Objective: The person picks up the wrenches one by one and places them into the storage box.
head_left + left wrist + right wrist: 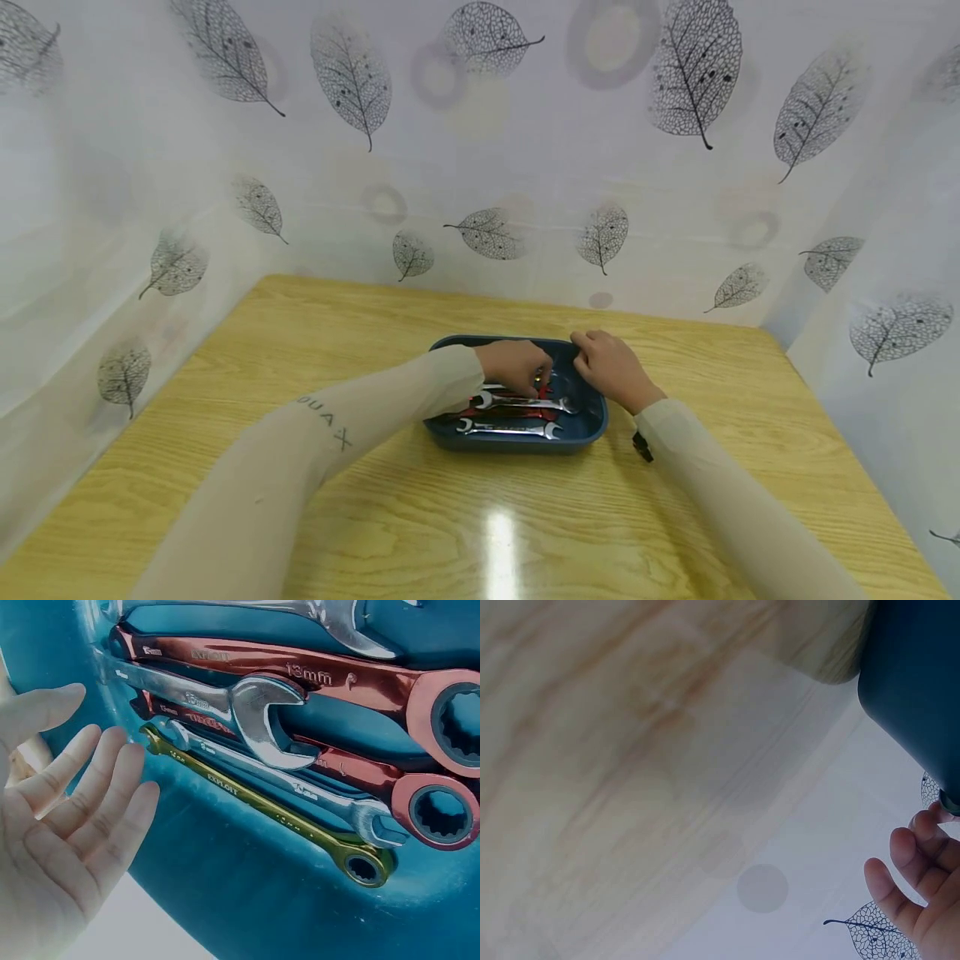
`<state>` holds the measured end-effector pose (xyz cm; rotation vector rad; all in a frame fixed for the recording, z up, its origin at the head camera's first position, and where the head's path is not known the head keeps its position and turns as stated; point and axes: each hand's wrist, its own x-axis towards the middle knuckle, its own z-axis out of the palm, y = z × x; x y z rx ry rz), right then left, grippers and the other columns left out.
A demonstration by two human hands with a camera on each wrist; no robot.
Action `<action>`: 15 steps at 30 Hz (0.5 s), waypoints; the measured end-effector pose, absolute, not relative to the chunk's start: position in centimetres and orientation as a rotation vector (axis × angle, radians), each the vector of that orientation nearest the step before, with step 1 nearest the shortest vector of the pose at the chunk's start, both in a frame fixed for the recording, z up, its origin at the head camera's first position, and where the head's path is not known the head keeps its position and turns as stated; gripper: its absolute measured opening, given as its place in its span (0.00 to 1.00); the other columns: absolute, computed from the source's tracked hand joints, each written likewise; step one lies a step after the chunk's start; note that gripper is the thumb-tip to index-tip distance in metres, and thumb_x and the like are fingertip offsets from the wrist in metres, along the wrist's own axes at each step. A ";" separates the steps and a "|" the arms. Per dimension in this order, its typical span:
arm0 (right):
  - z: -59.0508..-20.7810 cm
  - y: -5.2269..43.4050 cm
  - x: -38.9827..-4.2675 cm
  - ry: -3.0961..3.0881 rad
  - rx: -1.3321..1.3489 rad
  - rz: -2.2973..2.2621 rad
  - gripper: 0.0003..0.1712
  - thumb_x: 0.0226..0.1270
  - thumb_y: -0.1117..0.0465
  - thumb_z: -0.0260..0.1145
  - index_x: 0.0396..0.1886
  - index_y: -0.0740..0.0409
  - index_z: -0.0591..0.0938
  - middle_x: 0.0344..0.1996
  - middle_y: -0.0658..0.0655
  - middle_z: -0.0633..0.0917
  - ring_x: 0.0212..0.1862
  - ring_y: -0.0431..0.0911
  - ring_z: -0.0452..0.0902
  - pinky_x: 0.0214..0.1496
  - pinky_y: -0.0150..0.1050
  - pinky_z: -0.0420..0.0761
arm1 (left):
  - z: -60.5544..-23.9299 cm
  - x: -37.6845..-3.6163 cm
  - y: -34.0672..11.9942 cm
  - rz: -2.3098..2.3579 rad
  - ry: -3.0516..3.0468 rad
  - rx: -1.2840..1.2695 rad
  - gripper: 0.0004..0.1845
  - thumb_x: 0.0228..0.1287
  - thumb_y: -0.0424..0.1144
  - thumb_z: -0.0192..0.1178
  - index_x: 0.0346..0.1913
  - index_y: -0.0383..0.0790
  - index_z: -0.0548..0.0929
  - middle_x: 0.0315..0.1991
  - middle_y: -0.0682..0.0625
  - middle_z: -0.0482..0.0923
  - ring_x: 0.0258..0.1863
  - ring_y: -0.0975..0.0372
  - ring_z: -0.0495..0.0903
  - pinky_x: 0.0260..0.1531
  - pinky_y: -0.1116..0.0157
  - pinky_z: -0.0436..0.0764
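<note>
A dark blue plastic bin [517,447] lies on the table with several wrenches inside. My left hand [517,365] hovers over them; in the left wrist view its fingers [112,769] are loosely extended and hold nothing. Closest to those fingertips is a gold ratchet wrench [247,796]. Beside it lie silver open-ended wrenches [187,691] and red 13mm ratchet wrenches [262,664], partly overlapping. My right hand [611,367] grips the bin's rim at the far right corner, thumb on the inner side. Only its fingers and part of the palm show in the right wrist view.
The bin stands on a wood-grain table [375,533]. A white leaf-patterned cloth [480,150] rises behind the table and at both sides. Under the right sleeve sits a small black device [642,447].
</note>
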<state>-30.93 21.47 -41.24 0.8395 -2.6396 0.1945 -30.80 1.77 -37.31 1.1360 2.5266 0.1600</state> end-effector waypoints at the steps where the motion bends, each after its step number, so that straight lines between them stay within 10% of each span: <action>1: -41.2 21.5 -30.9 -2.642 0.838 0.193 0.04 0.58 0.67 0.54 0.26 0.57 0.68 0.16 0.52 0.66 0.21 0.45 0.61 0.25 0.37 0.62 | -37.2 -30.7 1.7 0.168 2.526 1.134 0.14 0.59 0.41 0.63 0.47 0.42 0.80 0.38 0.53 0.81 0.29 0.67 0.75 0.32 0.70 0.75; 15: -41.1 21.4 -30.9 -2.659 0.830 0.190 0.03 0.58 0.67 0.54 0.27 0.57 0.69 0.16 0.52 0.67 0.21 0.44 0.61 0.25 0.37 0.62 | -36.6 -29.9 -0.6 0.143 2.635 1.107 0.18 0.60 0.46 0.61 0.51 0.46 0.78 0.36 0.55 0.79 0.30 0.66 0.76 0.32 0.68 0.75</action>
